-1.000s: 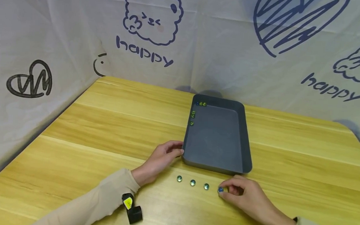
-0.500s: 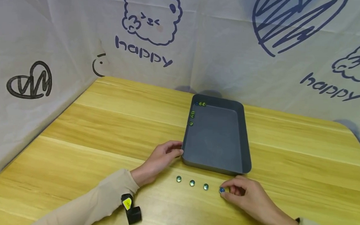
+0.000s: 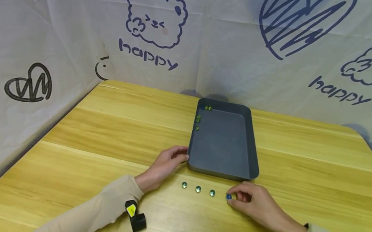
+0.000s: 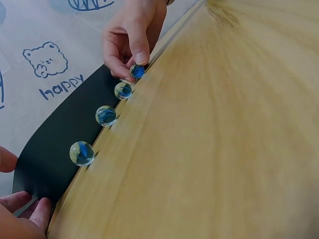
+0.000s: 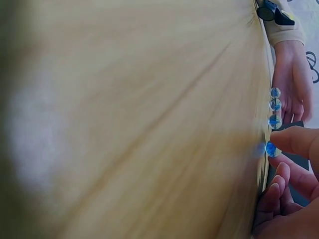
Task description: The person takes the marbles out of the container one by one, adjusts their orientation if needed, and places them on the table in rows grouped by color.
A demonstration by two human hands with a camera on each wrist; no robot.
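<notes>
My right hand (image 3: pixel 258 198) pinches a blue marble (image 3: pixel 228 196) between thumb and forefinger, at or just above the table. To its left, three clear marbles with blue-green swirls, such as the nearest one (image 3: pixel 212 192), lie in a spaced row before the dark grey tray (image 3: pixel 254 149). Fingers of my left hand (image 3: pixel 166 164) touch the tray's left wall near the front corner. Inside the tray, a blue marble (image 3: pixel 202 108) and green-yellow marbles (image 3: pixel 208 108) sit at the back left corner. More green marbles (image 3: pixel 198 119) lie along the left wall.
The wooden table (image 3: pixel 112 123) meets a white cloth (image 3: pixel 231 52) with drawings at the back and left. A black device (image 3: pixel 136 216) with a yellow label is strapped to my left wrist.
The pinched blue marble has edged very slightly right, away from the row. Both hands otherwise stay in place, and the tray and other marbles look unmoved.
</notes>
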